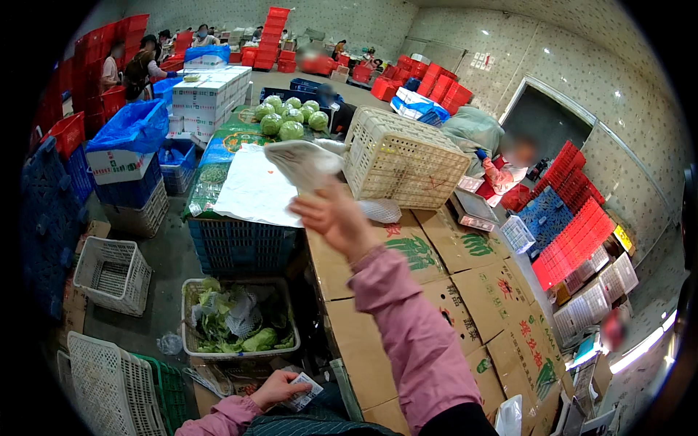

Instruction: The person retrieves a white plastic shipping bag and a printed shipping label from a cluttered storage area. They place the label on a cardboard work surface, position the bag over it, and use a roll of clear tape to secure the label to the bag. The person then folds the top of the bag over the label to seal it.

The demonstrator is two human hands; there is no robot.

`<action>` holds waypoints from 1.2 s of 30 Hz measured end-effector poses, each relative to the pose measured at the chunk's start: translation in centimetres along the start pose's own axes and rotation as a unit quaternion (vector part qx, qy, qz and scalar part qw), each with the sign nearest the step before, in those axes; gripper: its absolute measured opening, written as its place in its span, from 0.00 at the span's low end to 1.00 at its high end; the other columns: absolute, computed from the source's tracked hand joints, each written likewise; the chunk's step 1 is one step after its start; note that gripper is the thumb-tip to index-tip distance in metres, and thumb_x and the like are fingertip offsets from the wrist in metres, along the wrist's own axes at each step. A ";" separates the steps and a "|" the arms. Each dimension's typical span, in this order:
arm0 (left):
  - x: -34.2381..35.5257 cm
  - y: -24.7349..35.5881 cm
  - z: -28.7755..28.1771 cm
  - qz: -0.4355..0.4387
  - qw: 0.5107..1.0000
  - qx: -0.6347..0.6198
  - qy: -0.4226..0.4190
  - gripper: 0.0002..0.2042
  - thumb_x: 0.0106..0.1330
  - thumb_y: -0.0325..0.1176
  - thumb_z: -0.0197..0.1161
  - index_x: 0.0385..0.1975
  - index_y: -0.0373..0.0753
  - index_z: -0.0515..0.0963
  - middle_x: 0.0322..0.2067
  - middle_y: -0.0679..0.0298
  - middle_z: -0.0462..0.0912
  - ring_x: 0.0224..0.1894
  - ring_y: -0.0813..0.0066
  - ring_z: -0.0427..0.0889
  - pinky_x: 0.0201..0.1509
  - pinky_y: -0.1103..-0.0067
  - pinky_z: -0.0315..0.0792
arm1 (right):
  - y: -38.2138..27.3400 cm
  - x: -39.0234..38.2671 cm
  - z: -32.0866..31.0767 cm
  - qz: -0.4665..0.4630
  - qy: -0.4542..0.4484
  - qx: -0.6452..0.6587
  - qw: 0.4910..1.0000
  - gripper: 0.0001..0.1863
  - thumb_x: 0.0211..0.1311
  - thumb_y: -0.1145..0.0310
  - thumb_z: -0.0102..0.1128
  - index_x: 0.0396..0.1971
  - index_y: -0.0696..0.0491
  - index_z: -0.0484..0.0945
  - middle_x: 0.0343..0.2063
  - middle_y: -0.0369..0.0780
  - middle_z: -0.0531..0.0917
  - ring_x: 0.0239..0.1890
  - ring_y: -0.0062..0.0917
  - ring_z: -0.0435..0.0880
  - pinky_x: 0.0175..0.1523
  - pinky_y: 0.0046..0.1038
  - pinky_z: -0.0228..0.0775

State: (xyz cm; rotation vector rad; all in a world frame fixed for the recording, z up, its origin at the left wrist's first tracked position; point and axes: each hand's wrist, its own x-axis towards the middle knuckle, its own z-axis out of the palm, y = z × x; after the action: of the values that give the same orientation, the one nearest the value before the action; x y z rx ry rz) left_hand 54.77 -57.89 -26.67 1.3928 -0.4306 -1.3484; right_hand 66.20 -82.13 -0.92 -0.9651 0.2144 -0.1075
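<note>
My right hand (331,218), in a pink sleeve, stretches over the table and is smeared by motion. A whitish foam net (302,160), also blurred, rises from its fingers, pinched between them as far as the blur shows. Low in front of my body, my left hand (275,389) is closed on a small white printed label sheet (304,391). Beyond the right hand lies a white cloth (256,190), with several green cabbages (291,131) behind it. Another foam net (381,211) rests beside the cream crate.
Flattened cardboard (407,320) covers the table. A cream crate (403,156) and a scale (476,209) stand on its far part. Below left, a bin (240,351) holds leaf trimmings; an empty white crate (113,276) is farther left. A co-worker (505,174) is at the right.
</note>
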 end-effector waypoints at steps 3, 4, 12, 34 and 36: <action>-0.5 -0.2 -1.0 0.000 1.000 -0.016 0.027 0.09 0.59 0.34 0.66 0.35 0.37 0.82 0.27 0.70 0.83 0.28 0.86 0.77 0.32 0.86 0.71 | 6.4 -1.9 5.4 0.041 -0.147 -0.202 0.967 0.24 0.65 0.58 0.51 0.56 0.56 0.65 0.44 0.43 0.78 0.39 0.29 0.81 0.38 0.28 0.76; 0.2 -1.1 -1.3 0.022 0.999 -0.014 0.019 0.09 0.59 0.35 0.66 0.35 0.37 0.82 0.27 0.70 0.83 0.28 0.86 0.77 0.33 0.86 0.71 | 8.1 -3.7 5.7 0.043 -0.194 -0.278 0.940 0.24 0.64 0.60 0.54 0.56 0.56 0.65 0.43 0.43 0.79 0.38 0.29 0.81 0.37 0.27 0.75; 3.2 -0.1 -0.4 0.081 0.987 0.124 -0.055 0.11 0.59 0.38 0.65 0.34 0.37 0.82 0.22 0.72 0.80 0.24 0.87 0.72 0.29 0.83 0.69 | 17.0 -19.9 -10.5 0.014 0.007 -0.403 0.915 0.18 0.60 0.67 0.59 0.49 0.57 0.73 0.39 0.41 0.81 0.40 0.22 0.80 0.45 0.23 0.72; 6.0 4.0 5.7 0.092 0.954 0.213 -0.190 0.08 0.59 0.23 0.59 0.37 0.31 0.80 0.27 0.66 0.81 0.28 0.83 0.77 0.33 0.84 0.70 | 13.8 -68.2 -25.5 0.029 0.849 -0.457 0.264 0.23 0.47 0.65 0.68 0.44 0.57 0.76 0.36 0.45 0.81 0.37 0.31 0.81 0.43 0.29 0.72; 6.3 3.5 5.6 0.094 0.955 0.206 -0.193 0.07 0.58 0.23 0.60 0.36 0.31 0.80 0.27 0.65 0.82 0.28 0.83 0.77 0.33 0.84 0.70 | 14.4 -68.1 -26.2 0.080 0.832 -0.460 0.300 0.26 0.45 0.62 0.68 0.46 0.56 0.75 0.39 0.48 0.80 0.44 0.41 0.78 0.49 0.36 0.70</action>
State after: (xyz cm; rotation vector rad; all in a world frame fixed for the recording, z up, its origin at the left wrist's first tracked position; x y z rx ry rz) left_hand 53.13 -66.77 -25.27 1.3706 -1.1308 -1.4228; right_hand -6.15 -82.36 -18.17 -1.5778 2.6371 -0.9066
